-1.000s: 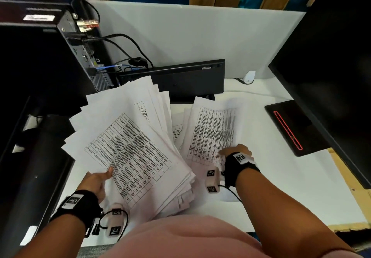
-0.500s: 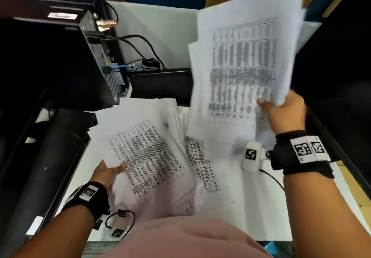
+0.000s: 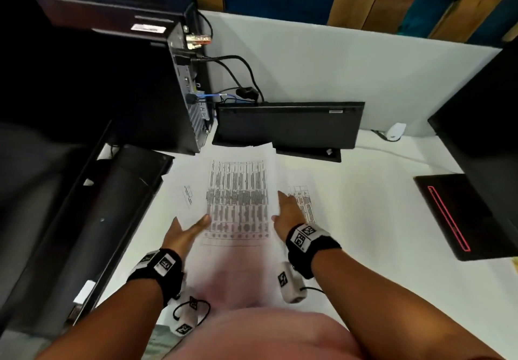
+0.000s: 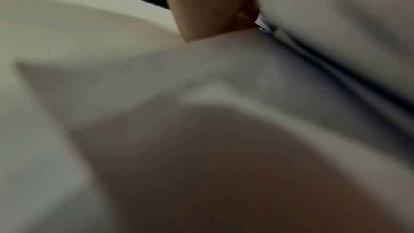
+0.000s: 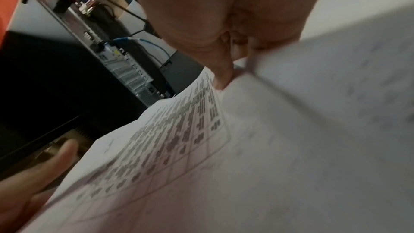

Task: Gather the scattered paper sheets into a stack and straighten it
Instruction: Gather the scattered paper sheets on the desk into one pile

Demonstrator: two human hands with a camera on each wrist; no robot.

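A stack of printed paper sheets (image 3: pixel 238 191) lies on the white desk (image 3: pixel 364 219) in front of me, its top sheet showing a table of text. My left hand (image 3: pixel 193 226) lies against the stack's left edge with fingers straight. My right hand (image 3: pixel 280 207) lies against the right edge, also with fingers straight. One more printed sheet (image 3: pixel 305 205) sticks out from under the stack on the right. In the right wrist view a fingertip (image 5: pixel 224 79) touches the top sheet (image 5: pixel 179 139), and the left hand (image 5: pixel 44 166) shows at the far edge. The left wrist view is blurred paper.
A black computer tower (image 3: pixel 185 101) with cables stands at the back left. A black keyboard (image 3: pixel 288 124) leans against the partition just behind the stack. A monitor (image 3: pixel 482 113) and its red-striped base (image 3: pixel 454 216) occupy the right. A black case (image 3: pixel 92 214) borders the left.
The right hand has brought the sheaf it held up in the air down onto the left pile. The fanned sheets are now one rough stack, flanked by both hands.
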